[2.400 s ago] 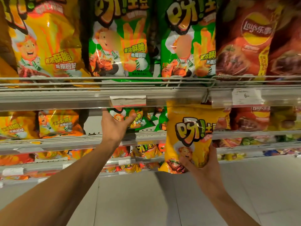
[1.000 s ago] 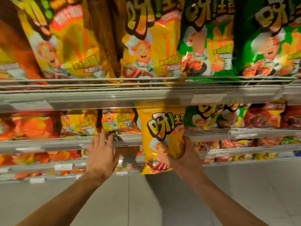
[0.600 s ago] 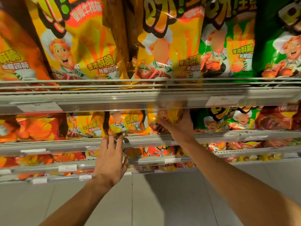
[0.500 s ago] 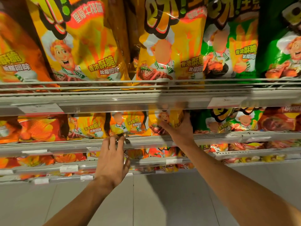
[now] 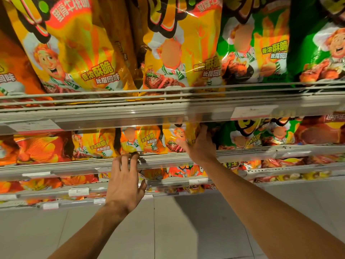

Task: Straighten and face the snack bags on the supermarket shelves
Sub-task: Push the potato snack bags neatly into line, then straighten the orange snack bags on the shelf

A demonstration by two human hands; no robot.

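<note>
A yellow snack bag [image 5: 176, 137] stands on the second shelf [image 5: 242, 152], between other yellow bags [image 5: 143, 140] on its left and green bags [image 5: 248, 135] on its right. My right hand [image 5: 200, 146] grips its right side, thumb across the lower front, fingers reaching behind it. My left hand [image 5: 125, 182] hovers with fingers spread in front of the shelf rail, fingertips just below the neighbouring yellow bag, holding nothing. The bag's upper part is hidden by the shelf above.
The top shelf [image 5: 168, 113] carries large yellow bags [image 5: 184, 53] and green bags [image 5: 252, 53] behind a wire rail. Orange and red bags [image 5: 41, 146] fill the left side. Lower shelves [image 5: 186, 181] hold more snacks. White price tags [image 5: 78, 191] line the edges. Pale floor tiles [image 5: 168, 230] lie below.
The right hand carried the yellow bag up from in front of the shelves and set it into the second shelf row. The left hand left the green bags and now hovers by the rail.
</note>
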